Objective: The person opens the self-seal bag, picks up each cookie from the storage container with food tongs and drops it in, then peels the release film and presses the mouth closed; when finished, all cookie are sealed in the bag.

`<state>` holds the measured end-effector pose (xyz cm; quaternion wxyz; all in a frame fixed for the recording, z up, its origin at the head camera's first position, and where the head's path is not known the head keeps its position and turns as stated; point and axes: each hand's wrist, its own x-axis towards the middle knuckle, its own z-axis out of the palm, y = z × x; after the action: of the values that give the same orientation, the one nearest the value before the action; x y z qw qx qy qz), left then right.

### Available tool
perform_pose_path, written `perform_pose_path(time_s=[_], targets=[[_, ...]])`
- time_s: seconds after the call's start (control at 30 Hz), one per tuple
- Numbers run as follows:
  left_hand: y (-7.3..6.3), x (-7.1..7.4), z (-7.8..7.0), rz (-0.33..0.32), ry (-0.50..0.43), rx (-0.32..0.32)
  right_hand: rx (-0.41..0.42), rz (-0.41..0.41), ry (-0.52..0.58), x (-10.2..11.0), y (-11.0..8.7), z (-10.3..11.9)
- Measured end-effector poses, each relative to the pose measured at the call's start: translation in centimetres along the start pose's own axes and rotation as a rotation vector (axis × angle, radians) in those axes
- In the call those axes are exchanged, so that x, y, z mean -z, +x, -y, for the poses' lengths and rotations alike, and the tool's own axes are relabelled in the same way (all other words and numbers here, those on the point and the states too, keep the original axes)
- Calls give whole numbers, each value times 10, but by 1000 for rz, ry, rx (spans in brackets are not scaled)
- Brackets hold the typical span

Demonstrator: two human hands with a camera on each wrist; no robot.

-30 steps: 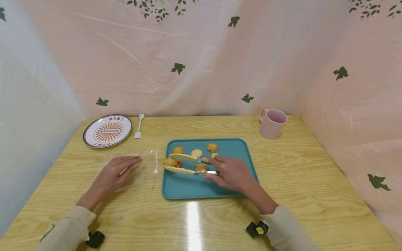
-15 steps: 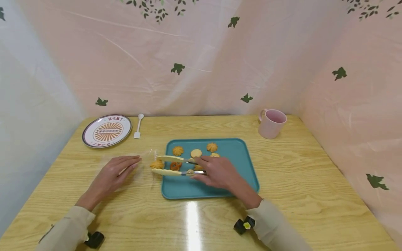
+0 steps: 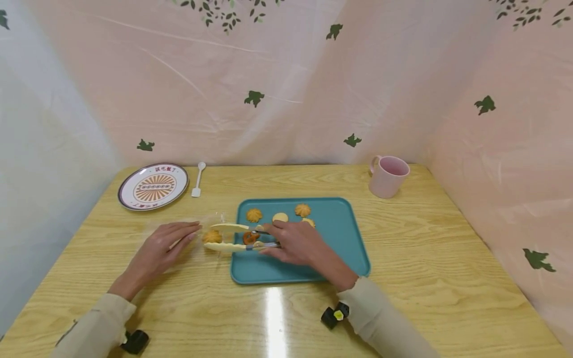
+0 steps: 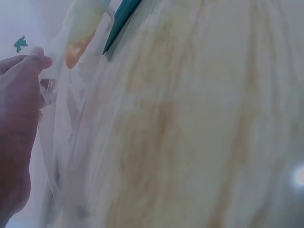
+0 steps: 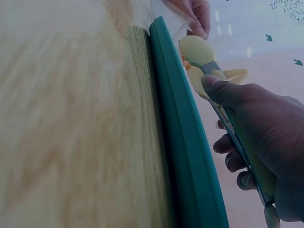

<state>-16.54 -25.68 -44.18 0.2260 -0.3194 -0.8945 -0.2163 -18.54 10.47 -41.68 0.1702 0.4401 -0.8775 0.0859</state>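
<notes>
A: What's biggest?
B: The wood-grain table [image 3: 447, 278], then the teal tray [image 3: 333, 214]. It lies before the person, likely so both hands reach it easily.
A: And next?
B: A clear bag [image 4: 73, 102] just left of the tray, its mouth towards it, I'd judge to shorten the carry. The plate [image 3: 154, 187] sits farther back on that side, well out of the way.
A: The hands?
B: The left hand [image 3: 166, 246] is left of the tray, fingertips and thumb together, seemingly pinching the film, probably to part its layers. The right hand [image 3: 295, 242], over the tray, has its fingers wrapped round the tongs [image 3: 229, 227], which reach past the tray's left edge and perhaps spare the food a bare touch.
A: Smaller things?
B: A pink mug [image 3: 387, 180] behind the tray to the right, a white spoon [image 3: 198, 180] behind it to the left. Smallest, the ridged cookie [image 3: 212, 236], between the tong tips just left of the tray, seen through film from the left wrist. A pretzel [image 3: 250, 238] lies on the tray, below the tongs.
</notes>
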Motion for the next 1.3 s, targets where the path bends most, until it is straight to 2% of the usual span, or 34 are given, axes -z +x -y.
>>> perform_pose_path(time_s=[0.57, 0.87, 1.13, 1.3], targets=[[1, 0, 1, -40, -40, -54, 34, 72, 9, -10, 24, 6], [-1, 0, 0, -27, -23, -26, 40, 86, 37, -14, 26, 5], [-1, 0, -2, -18, -21, 2, 13, 134, 59, -14, 30, 8], [-1, 0, -2, -16, -32, -6, 36, 115, 28, -18, 35, 9]])
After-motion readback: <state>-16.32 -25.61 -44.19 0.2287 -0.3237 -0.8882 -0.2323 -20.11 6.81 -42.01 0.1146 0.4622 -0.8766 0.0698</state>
